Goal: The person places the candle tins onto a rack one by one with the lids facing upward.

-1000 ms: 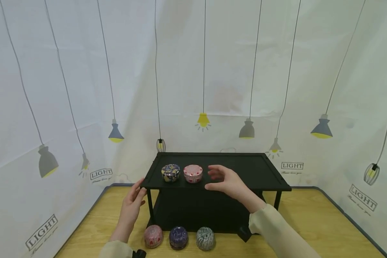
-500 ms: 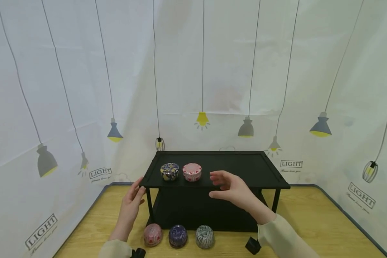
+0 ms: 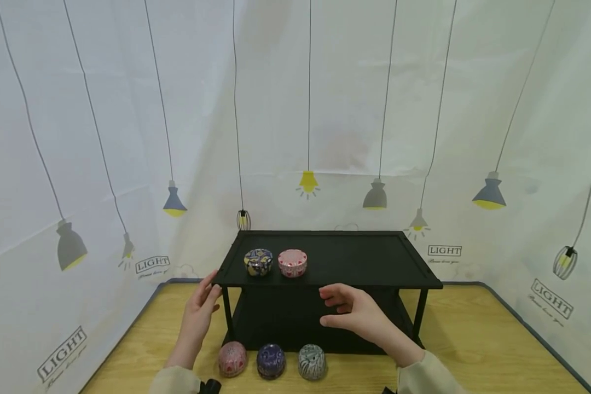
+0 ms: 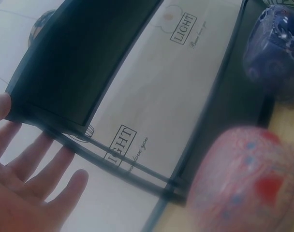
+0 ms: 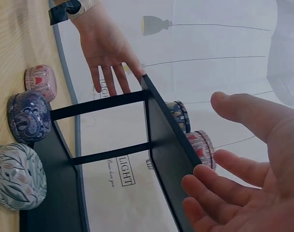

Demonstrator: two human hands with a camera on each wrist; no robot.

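A black two-tier shelf [image 3: 354, 257] stands on the wooden table. My left hand [image 3: 199, 309] is at its front left corner, thumb [image 4: 1, 104] touching the top board's edge, other fingers extended beside it. My right hand [image 3: 357, 312], fingers spread and slightly bent, is in front of the top board's edge and holds nothing. On the top board sit a blue-and-yellow patterned round tin [image 3: 258, 262] and a pink one with red hearts, a round tin [image 3: 293, 263]. Before the shelf stand three more: a pink tin [image 3: 232, 359], a dark blue tin [image 3: 271, 361] and a white-green leafy tin [image 3: 312, 361].
The shelf's thin legs [image 3: 420, 309] carry the upper board above a lower black board [image 3: 295, 323]. Wooden table [image 3: 492, 339] extends to both sides. A white backdrop [image 3: 349, 109] printed with hanging lamps surrounds the table.
My right hand has moved away from the pink tin on the top board, down and toward me. The left hand stays at the shelf corner, and the tins keep their places.
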